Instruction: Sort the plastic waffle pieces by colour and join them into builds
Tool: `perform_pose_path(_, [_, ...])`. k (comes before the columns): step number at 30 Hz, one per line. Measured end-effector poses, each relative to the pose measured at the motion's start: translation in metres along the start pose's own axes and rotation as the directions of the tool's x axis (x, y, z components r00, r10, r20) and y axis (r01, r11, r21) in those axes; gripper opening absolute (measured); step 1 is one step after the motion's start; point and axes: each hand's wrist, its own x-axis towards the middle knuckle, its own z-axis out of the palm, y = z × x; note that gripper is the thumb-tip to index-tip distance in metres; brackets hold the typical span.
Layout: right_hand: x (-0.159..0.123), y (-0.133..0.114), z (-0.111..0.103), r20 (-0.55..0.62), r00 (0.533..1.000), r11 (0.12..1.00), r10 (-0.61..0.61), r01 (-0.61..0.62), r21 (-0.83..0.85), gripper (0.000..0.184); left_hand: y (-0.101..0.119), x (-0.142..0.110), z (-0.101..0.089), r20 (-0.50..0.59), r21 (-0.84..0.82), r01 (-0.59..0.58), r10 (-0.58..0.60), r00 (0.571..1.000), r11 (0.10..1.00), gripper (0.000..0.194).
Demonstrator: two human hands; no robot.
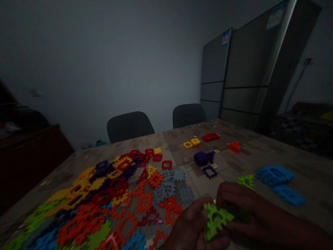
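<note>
At the near right of the table, my left hand [191, 222] grips a lime-green triangular interlocking tile [216, 220] with a notched edge and a hole in it. Close against it, my right hand [243, 205] is closed, its fingertips by the triangle's right corner. Dark green plastic shows in shadow between the right fingers; its shape is mostly hidden. Just beyond the right knuckles lies another lime-green tile [246, 181]. Blue tiles [275, 174] are stacked to the right of it, and a dark purple frame tile [209, 172] lies farther off.
A large loose heap of mixed-colour tiles [104, 194] spreads over the left of the table [192, 173]. Small yellow [191, 143], red [211, 137], orange [234, 146] and purple groups [203, 158] lie toward the back. Two dark chairs [130, 126] stand behind.
</note>
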Motion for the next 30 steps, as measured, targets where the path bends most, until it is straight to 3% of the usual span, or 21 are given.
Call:
perform_pose_path(6, [-0.003, 0.004, 0.002, 0.045, 0.997, 0.998, 0.069, -0.069, 0.008, 0.024, 0.003, -0.002, 0.006, 0.035, 0.034, 0.024, -0.025, 0.999, 0.999, 0.060])
perform_pose_path(10, [-0.002, -0.002, -0.001, 0.075, 0.992, 0.995, 0.098, -0.099, 0.006, 0.032, 0.004, -0.004, 0.010, -0.008, 0.082, 0.026, -0.026, 1.000, 0.996, 0.063])
perform_pose_path(15, [-0.001, -0.007, 0.003, 0.125, 0.988, 0.995, 0.096, -0.100, 0.027, 0.029, -0.001, -0.001, 0.015, -0.030, 0.121, 0.007, -0.004, 1.000, 0.993, 0.068])
perform_pose_path(21, [-0.002, 0.001, 0.008, 0.078, 0.996, 0.998, 0.051, -0.054, 0.042, 0.033, -0.010, 0.005, 0.008, -0.066, 0.123, -0.004, 0.012, 0.998, 0.992, 0.078])
perform_pose_path(24, [-0.002, 0.007, 0.005, 0.048, 0.998, 0.999, 0.028, -0.029, 0.013, 0.024, -0.013, 0.009, 0.006, -0.092, 0.073, -0.016, 0.023, 0.996, 0.997, 0.082])
perform_pose_path(30, [-0.003, 0.022, -0.017, 0.013, 1.000, 1.000, 0.010, -0.010, -0.002, 0.025, -0.006, 0.020, 0.029, -0.039, 0.029, 0.019, -0.018, 0.999, 0.999, 0.085])
